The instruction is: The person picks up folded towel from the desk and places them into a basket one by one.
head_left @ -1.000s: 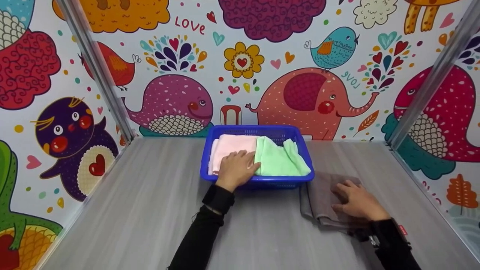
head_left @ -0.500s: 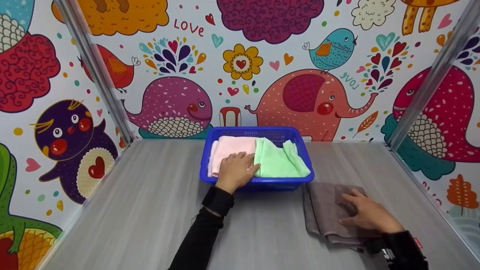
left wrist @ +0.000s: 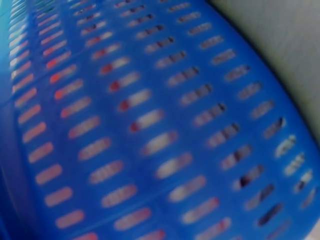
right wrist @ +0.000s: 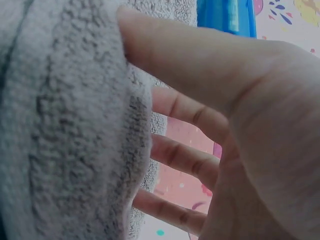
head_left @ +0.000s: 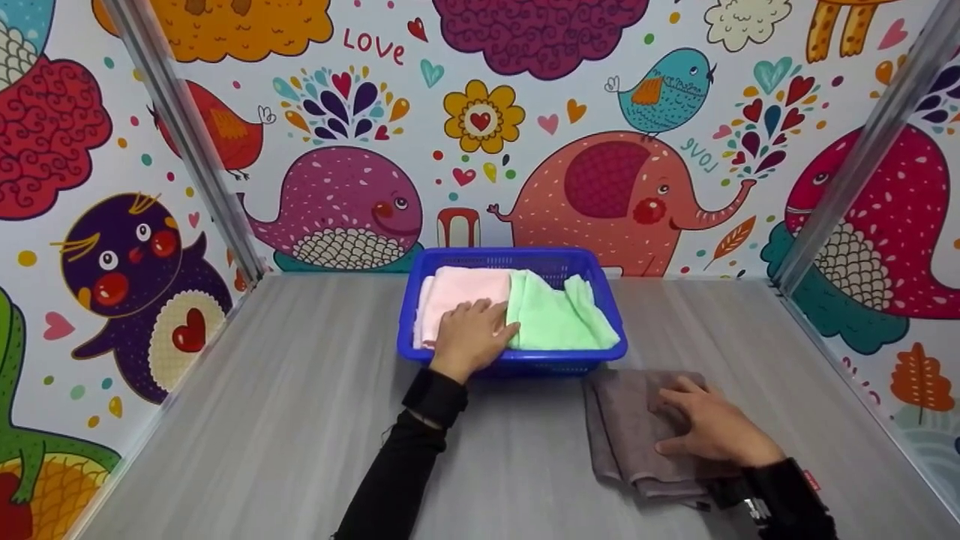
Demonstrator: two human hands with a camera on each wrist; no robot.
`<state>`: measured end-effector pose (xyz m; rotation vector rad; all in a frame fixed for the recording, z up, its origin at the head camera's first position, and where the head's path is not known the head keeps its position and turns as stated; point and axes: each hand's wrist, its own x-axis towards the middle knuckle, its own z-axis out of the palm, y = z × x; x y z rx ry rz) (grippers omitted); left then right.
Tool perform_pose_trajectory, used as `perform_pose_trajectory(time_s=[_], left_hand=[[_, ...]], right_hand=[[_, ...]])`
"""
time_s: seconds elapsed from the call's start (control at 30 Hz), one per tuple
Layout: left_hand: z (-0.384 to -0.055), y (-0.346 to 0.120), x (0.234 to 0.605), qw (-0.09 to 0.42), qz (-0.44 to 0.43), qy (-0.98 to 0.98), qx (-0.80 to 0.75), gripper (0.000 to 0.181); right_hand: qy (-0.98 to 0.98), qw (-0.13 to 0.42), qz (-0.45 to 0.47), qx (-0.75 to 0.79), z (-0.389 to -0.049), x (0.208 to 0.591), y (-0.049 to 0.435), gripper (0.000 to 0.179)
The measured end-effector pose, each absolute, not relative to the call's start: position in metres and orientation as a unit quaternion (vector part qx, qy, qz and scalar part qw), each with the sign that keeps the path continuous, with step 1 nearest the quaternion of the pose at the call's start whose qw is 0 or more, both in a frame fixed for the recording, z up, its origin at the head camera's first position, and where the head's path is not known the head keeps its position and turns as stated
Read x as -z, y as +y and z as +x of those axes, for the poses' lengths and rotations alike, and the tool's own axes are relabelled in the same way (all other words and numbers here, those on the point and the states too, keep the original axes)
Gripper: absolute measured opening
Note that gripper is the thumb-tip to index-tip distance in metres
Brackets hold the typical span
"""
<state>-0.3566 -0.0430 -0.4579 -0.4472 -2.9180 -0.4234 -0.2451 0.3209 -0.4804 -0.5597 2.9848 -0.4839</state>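
Note:
In the head view, my left hand (head_left: 472, 337) rests on a folded pink towel (head_left: 466, 289), its fingers lying loosely over the cloth. That towel fills the left half of a blue plastic basket (head_left: 510, 356); a folded green towel (head_left: 559, 319) occupies the right half. To the basket's front right, a folded grey-brown towel (head_left: 626, 427) lies on the table. My right hand (head_left: 716, 427) touches its top with spread thumb and fingers. Close up, the right wrist view has the thumb and several fingertips against the grey towel (right wrist: 75, 125). The left wrist view holds only the slotted basket wall (left wrist: 150, 120).
The grey tabletop (head_left: 300, 435) meets a wall (head_left: 450, 45) printed with cartoon animals just behind the basket. Metal posts (head_left: 202, 150) stand at the left and right back corners, with patterned side panels beyond them.
The grey-brown towel slid toward me with my right hand over it, then shifted left toward the basket. My left hand stayed on the pink towel.

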Motion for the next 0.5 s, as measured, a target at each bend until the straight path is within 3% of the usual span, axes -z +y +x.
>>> perform_pose_trajectory(time_s=[0.27,0.5], left_hand=[[-0.355,-0.041,0.459,0.093,-0.15,-0.974,0.141,0.056],[-0.354,-0.042,0.46,0.136,-0.153,-0.967,0.152,0.049]], right_hand=[[0.969,0.03,-0.179,0.167,-0.238,0.487,0.277,0.074],[0.96,-0.06,-0.234,0.145,-0.232,0.495,0.237,0.063]])
